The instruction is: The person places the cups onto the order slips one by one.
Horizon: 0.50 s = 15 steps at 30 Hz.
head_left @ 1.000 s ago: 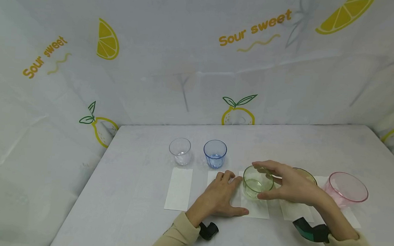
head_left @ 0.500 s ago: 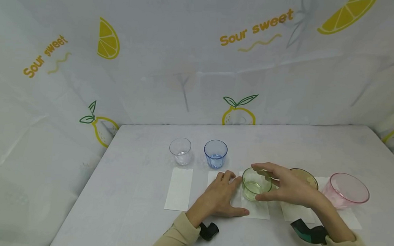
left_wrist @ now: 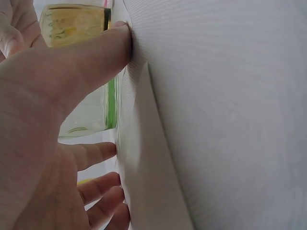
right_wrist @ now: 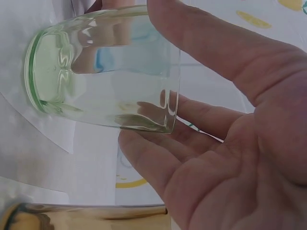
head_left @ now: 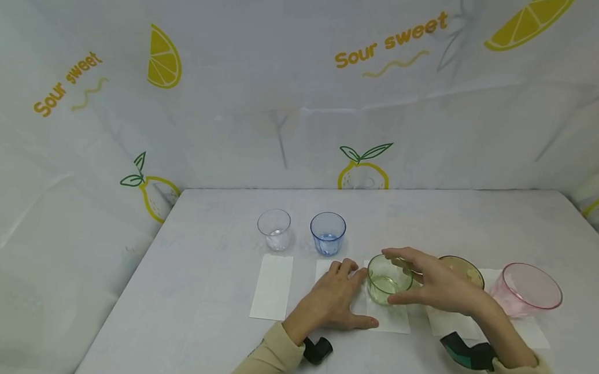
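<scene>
A green-tinted glass (head_left: 382, 286) stands upright on a white paper strip (head_left: 391, 322). My right hand (head_left: 444, 285) holds it near the rim, thumb on the near side and fingers on the far side; the right wrist view shows the glass (right_wrist: 91, 76) between thumb and fingers. Just left of it, my left hand (head_left: 334, 299) rests with spread fingers and fingertips down, partly over another paper strip (head_left: 321, 267). An amber glass (head_left: 464, 269) stands behind my right hand, which hides part of it. The pink glass (head_left: 523, 301) is further right, behind my right wrist.
Behind the row of strips stand a clear glass (head_left: 277, 239) and a blue glass (head_left: 327, 244). One uncovered paper strip (head_left: 271, 289) lies at the left. A white cloth (head_left: 366, 122) with lemon prints hangs behind the table.
My right hand and the green glass have shifted very slightly left, uncovering a little more of the amber glass. My left hand stays in place.
</scene>
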Available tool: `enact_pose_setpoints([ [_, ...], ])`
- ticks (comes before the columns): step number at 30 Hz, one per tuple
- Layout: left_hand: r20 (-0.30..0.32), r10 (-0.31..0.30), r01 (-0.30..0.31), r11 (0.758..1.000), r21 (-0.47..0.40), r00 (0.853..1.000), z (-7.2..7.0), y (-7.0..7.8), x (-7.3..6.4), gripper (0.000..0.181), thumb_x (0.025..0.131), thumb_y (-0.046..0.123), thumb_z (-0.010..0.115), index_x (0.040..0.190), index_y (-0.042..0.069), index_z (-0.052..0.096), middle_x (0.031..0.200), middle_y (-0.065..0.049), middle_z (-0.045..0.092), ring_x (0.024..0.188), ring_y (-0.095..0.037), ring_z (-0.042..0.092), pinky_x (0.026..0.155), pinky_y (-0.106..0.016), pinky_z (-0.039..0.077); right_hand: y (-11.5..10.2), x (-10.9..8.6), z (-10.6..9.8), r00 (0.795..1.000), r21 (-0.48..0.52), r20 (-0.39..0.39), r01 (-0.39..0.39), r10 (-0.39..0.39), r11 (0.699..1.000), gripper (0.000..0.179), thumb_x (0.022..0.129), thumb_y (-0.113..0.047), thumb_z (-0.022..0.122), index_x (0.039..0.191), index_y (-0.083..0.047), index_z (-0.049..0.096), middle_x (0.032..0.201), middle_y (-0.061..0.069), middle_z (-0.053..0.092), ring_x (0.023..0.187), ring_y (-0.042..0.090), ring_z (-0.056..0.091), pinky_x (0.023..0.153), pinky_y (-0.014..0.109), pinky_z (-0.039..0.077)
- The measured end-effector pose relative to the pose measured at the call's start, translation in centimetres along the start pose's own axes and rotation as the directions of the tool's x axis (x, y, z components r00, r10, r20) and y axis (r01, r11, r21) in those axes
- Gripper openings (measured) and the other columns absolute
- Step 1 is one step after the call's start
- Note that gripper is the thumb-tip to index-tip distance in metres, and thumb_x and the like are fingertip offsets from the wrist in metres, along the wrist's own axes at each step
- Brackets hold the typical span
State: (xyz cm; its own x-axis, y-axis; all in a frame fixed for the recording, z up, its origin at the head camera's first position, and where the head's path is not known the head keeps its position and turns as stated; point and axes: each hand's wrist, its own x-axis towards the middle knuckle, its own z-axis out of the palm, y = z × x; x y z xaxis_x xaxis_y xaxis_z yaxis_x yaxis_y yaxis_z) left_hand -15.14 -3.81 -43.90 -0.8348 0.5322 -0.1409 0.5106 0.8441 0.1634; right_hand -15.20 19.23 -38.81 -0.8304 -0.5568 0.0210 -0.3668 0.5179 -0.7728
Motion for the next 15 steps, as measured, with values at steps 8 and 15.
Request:
enact_pose_setpoints([
  [8,0.005,0.001,-0.001,1.0,0.015,1.0,-0.33,0.24,-0.08,0.094,0.081,0.071,0.071,0.155,0.021,0.043,0.148,-0.002,0.045,0.133,-0.018,0.046,0.107,-0.029,0.048,-0.01,0.05,0.02,1.0,-0.019,0.013,0.003,-0.002,1.0,0.084,0.082,-0.029,0.086,0.147,0.003,0.045,0.145,0.032,0.052,0.133,0.055,0.05,0.096,0.061,0.053],
  [15,0.002,0.007,-0.007,0.998,0.056,1.0,-0.36,0.38,0.0,0.094,0.081,0.073,0.07,0.153,0.018,0.046,0.149,-0.001,0.045,0.132,-0.017,0.047,0.104,-0.028,0.049,-0.06,0.04,0.09,1.0,-0.053,0.011,-0.011,0.012,0.999,0.086,0.082,-0.037,0.085,0.148,0.001,0.045,0.146,0.031,0.051,0.133,0.054,0.051,0.096,0.062,0.052],
])
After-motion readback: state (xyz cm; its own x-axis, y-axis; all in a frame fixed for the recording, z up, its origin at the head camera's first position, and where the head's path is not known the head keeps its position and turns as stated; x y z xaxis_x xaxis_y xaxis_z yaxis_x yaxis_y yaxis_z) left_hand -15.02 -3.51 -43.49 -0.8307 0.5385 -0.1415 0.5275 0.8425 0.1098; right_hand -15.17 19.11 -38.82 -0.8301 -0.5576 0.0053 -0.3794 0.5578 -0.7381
